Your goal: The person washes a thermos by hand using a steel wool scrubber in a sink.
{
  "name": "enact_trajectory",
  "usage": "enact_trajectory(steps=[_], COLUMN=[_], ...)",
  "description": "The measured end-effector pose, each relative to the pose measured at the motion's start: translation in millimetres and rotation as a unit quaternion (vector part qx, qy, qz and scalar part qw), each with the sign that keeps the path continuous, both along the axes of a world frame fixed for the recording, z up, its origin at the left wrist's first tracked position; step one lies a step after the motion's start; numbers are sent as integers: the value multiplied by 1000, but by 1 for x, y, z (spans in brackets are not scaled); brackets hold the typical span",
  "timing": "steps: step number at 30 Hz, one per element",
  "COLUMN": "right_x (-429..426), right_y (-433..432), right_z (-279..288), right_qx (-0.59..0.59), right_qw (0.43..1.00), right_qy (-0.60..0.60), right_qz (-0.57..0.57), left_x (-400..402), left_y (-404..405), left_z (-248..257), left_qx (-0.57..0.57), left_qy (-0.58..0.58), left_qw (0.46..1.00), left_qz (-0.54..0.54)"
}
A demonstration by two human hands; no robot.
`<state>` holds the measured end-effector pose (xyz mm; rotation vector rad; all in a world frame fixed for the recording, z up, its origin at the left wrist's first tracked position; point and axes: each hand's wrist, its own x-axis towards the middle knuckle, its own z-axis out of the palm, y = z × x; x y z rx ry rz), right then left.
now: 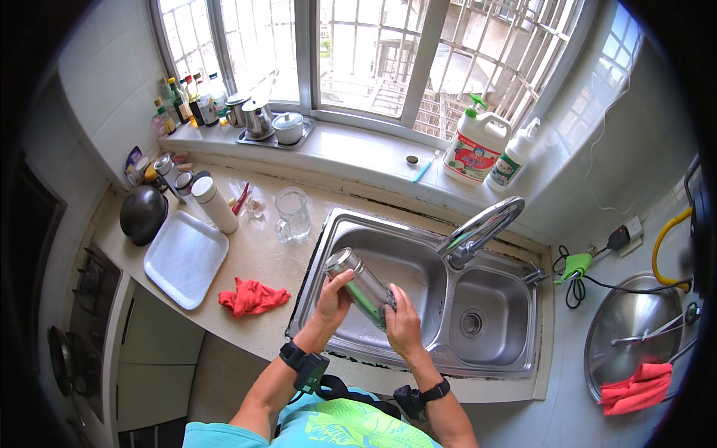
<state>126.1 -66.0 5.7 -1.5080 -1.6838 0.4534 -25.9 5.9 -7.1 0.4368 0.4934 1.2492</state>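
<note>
Tilted over the large basin (pixel 414 263) of the steel sink is a shiny cylindrical bottle (pixel 363 288) with a steel cap. My left hand (pixel 334 299) grips it just below the cap. At its lower end, my right hand (pixel 404 319) presses a dark grey scouring pad (pixel 389 307), seemingly steel wool, against the side. Part of the pad is hidden by my fingers. A chrome faucet (pixel 482 229) rises behind the basins, and no water is seen running from it. A crumpled red cloth (pixel 252 298) lies on the counter left of the sink.
On the left counter are a glass mug (pixel 293 213), a white tray (pixel 187 260), a white flask (pixel 214 204) and a black bowl (pixel 143 215). Detergent jugs (pixel 476 147) stand on the windowsill. A large lid (pixel 633 330) hangs at right.
</note>
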Motion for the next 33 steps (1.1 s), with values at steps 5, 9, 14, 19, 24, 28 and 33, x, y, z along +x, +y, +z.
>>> enact_trajectory(steps=[5,9,14,19,24,28,33], right_x=[-25,-36,-27,-13,-15,-31,-27], right_y=[27,39,35,25,18,27,24], right_z=[18,25,19,8,7,10,-3], right_qx=[52,56,25,-6,-7,13,12], right_qw=[999,998,997,997,997,998,999], right_qy=[8,32,65,60,53,28,13], right_qz=[7,-6,-23,-43,-49,-49,-29], left_x=[14,17,14,15,16,24,16], left_y=[-10,-13,-13,-14,-13,-18,-18], left_z=[1,-2,-4,0,8,9,6], left_qx=[9,1,-10,-19,-37,-46,-45], left_qy=[9,-2,-10,-9,-4,9,25], left_qw=[1000,1000,999,999,999,999,998], left_qz=[-14,-26,-35,-32,-9,7,28])
